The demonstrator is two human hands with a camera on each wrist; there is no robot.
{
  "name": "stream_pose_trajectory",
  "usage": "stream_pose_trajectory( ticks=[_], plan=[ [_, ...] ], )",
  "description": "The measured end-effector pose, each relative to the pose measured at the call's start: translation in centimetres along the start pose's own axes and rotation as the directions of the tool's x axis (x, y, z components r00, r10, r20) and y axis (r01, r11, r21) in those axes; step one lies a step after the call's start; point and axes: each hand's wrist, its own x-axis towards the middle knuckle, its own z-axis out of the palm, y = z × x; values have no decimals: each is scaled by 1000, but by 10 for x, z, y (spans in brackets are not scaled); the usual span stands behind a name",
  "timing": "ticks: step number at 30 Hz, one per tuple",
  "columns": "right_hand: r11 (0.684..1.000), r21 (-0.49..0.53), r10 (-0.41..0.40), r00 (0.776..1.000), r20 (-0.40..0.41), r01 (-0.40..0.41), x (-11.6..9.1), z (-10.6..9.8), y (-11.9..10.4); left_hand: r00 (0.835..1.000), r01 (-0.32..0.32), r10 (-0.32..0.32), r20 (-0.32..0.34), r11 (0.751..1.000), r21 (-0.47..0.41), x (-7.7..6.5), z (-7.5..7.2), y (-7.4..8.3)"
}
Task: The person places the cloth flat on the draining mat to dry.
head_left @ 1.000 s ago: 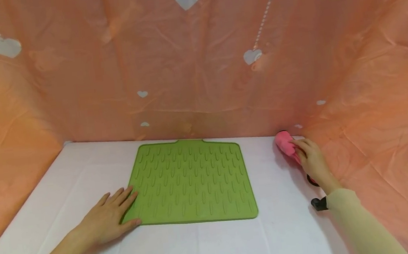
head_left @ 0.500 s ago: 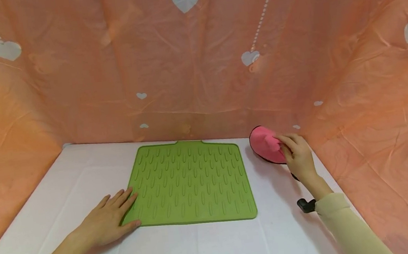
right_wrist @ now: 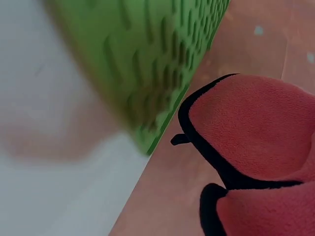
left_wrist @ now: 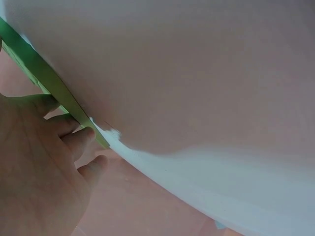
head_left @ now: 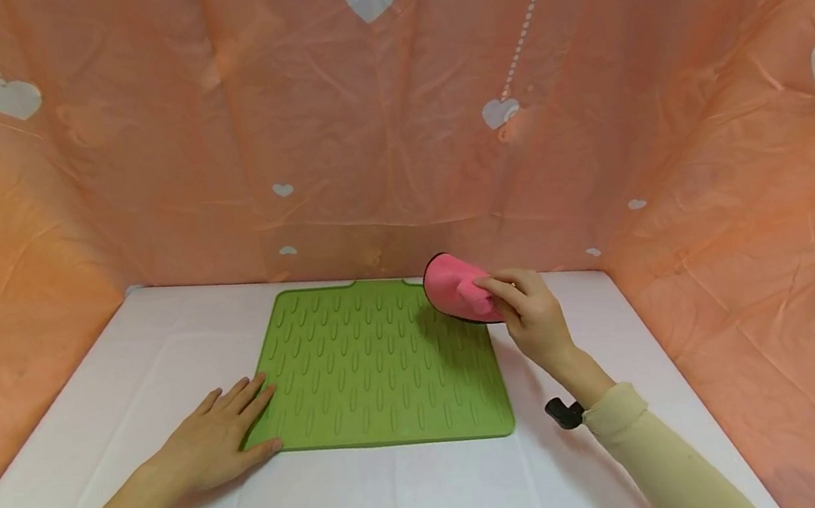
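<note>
My right hand (head_left: 535, 315) pinches a pink cloth (head_left: 448, 283) with black edging and holds it above the far right corner of a green ridged mat (head_left: 382, 366). In the right wrist view the cloth (right_wrist: 251, 128) looks fuzzy, with a small black loop on its edge; the hand itself is out of that view. My left hand (head_left: 209, 436) lies flat with fingers spread, its fingertips on the mat's left edge and the thumb near the front left corner. From the left wrist, its fingers (left_wrist: 78, 142) show against the mat's green edge (left_wrist: 64, 88).
The mat lies on a white-covered table (head_left: 405, 497). An orange curtain (head_left: 377, 123) with white hearts hangs behind and along both sides. A shadow of the cloth falls on the mat's right part.
My right hand has moved the pink cloth leftward from the table's far right corner to above the mat, and the cloth has spread out more. The left hand has stayed in place.
</note>
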Motion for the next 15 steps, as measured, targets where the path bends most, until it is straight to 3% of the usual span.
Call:
stream_pose_trajectory(
  ticks=[7,15],
  plan=[
    [993,71,-101,991,87,95,12,31,-27,1000,6,-6,1,1000,-1,-1,0,0],
    [978,110,-198,959,202,179,15,62,-55,1000,3,-3,1,1000,-7,0,-1,0]
  ],
)
